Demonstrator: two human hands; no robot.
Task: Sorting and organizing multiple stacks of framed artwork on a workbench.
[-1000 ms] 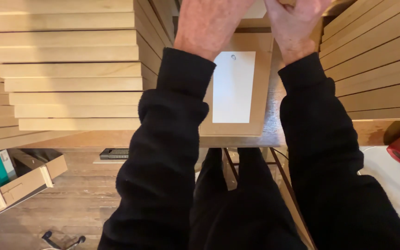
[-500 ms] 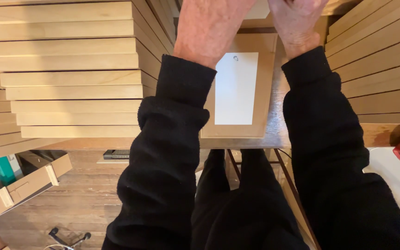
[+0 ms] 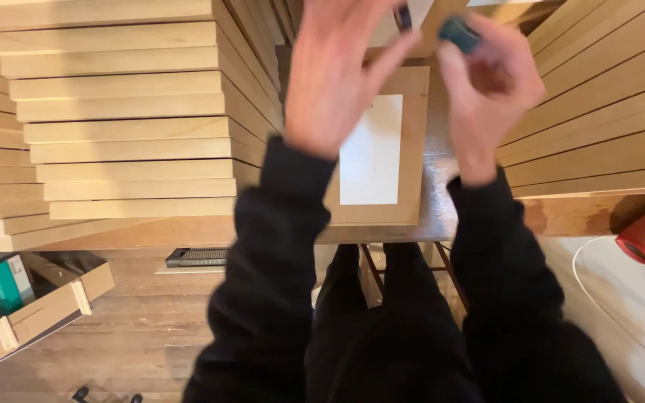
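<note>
Fingers of my left hand [image 3: 337,75] are spread apart and hold nothing, hovering over the work; stacks of pale wooden frames [image 3: 121,112] rise to their left and beyond my right hand [image 3: 487,82], walling in a narrow gap. Just below my fingertips a wooden frame with a white backing card [image 3: 378,149] lies flat on the table [image 3: 431,216], handy to both hands. My right fingers are pinched on a small blue-green object [image 3: 458,33] (too blurred to identify), kept raised above the frame.
</note>
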